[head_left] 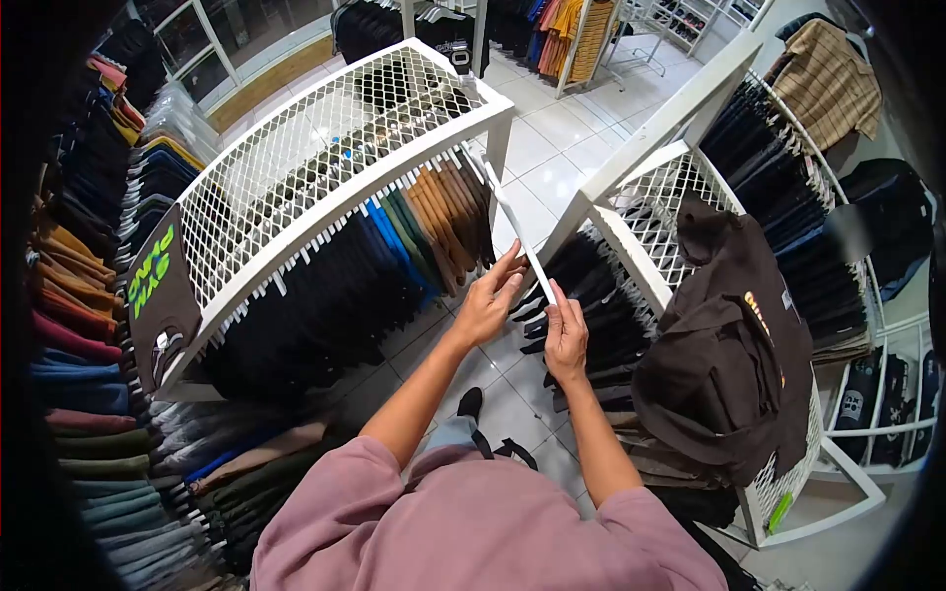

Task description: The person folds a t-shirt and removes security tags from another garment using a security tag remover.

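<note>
Between my hands is a slim white clothes hanger [513,214], seen nearly edge-on, with no garment on it. My left hand [487,300] is closed around its left side, thumb and fingers pinching near the middle. The lower end sits in my right hand [566,333], whose thumb and fingers are closed on it. Just beyond my left hand hang brown trousers [445,222] on the white mesh-topped rack [340,192]. To the right of my right hand, dark brown shirts [724,364] lie heaped on another mesh rack.
Packed rows of folded trousers [84,369] hang along the left. A dark shirt with green lettering [158,286] drapes over the near rack's end. Dark clothes [764,167] hang on a curved rail at right. White floor tiles [557,128] run between the racks.
</note>
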